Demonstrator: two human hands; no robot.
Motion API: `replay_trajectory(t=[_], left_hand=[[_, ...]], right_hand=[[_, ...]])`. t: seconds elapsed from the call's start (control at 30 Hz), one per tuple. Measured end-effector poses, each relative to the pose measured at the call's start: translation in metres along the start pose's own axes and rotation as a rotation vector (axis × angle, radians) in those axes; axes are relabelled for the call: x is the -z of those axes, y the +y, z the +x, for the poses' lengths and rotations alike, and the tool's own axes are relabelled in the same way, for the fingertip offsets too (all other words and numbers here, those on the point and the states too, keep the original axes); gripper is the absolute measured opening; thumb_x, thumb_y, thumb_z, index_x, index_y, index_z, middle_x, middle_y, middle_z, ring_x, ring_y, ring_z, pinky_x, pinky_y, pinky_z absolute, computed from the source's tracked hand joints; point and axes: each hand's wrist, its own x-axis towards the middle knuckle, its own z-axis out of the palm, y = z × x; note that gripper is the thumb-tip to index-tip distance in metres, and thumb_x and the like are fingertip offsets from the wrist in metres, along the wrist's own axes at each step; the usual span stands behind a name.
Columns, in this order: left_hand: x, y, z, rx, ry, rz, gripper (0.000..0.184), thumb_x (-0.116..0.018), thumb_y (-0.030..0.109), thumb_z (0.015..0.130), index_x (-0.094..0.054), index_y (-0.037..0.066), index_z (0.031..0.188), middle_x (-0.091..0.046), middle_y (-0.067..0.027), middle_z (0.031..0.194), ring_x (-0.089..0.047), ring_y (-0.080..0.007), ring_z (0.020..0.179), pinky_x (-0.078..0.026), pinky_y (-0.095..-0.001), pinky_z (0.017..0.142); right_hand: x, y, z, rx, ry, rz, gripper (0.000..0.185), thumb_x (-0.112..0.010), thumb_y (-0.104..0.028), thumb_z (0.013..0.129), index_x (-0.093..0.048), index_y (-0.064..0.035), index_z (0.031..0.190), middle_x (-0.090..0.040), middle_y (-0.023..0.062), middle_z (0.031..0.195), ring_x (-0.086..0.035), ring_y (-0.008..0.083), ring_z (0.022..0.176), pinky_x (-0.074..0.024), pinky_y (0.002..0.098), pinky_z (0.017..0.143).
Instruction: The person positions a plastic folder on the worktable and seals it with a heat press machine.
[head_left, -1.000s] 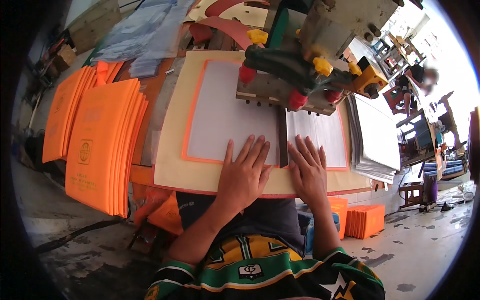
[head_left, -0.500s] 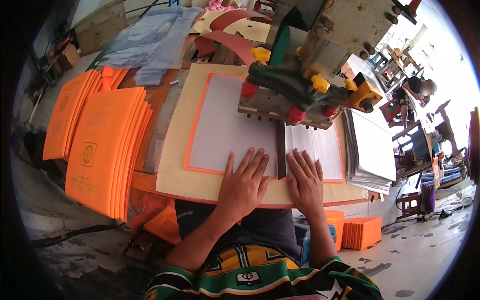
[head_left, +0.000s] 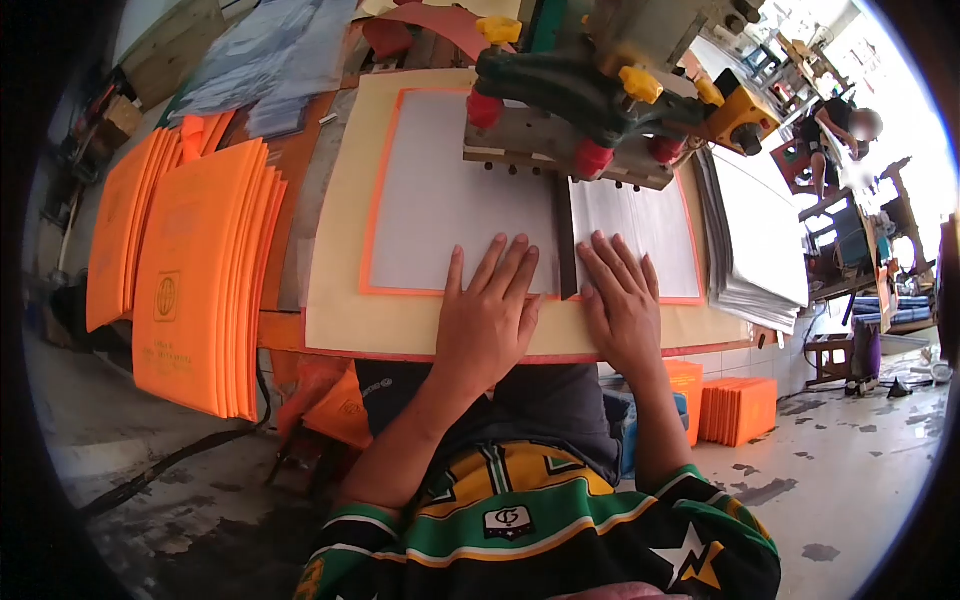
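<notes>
An orange-edged cover (head_left: 366,240) lies opened out on the tan board, with clear-looking greyish sheets (head_left: 450,190) over both halves and a dark strip (head_left: 567,245) down the middle. My left hand (head_left: 488,310) rests flat on the near edge of the left half, fingers spread. Right of the strip, my right hand (head_left: 622,295) lies flat on the smaller half, fingers stretched forward. Neither hand holds anything. Just beyond my fingertips, the metal plate of a press (head_left: 570,165) hangs over the far part of the cover.
Stacks of orange covers (head_left: 195,290) stand to the left, with clear plastic sheets (head_left: 270,60) behind them. A pile of white sheets (head_left: 755,230) sits at the right. More orange covers (head_left: 738,410) are on the floor. Another person (head_left: 835,135) sits far right.
My view has tilted down, so the board, cover and hands appear higher in the picture. Both hands stay flat on the cover, with little visible shift against it.
</notes>
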Motion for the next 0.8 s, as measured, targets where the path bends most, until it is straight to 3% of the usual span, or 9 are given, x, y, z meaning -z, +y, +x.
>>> replay_trajectory(t=[0.8], left_hand=[[0.0013, 0.0004, 0.0002, 0.022, -0.023, 0.001, 0.055, -0.062, 0.034, 0.11, -0.059, 0.009, 0.158, -0.055, -0.0069, 0.168, -0.044, -0.0274, 0.161, -0.024, -0.0634, 0.133]], right_hand=[[-0.0011, 0.0002, -0.0003, -0.009, -0.001, -0.005, 0.054, -0.055, -0.027, 0.109, -0.058, -0.0184, 0.162, -0.052, 0.0094, 0.172, -0.038, 0.0339, 0.165, -0.0197, 0.0615, 0.135]])
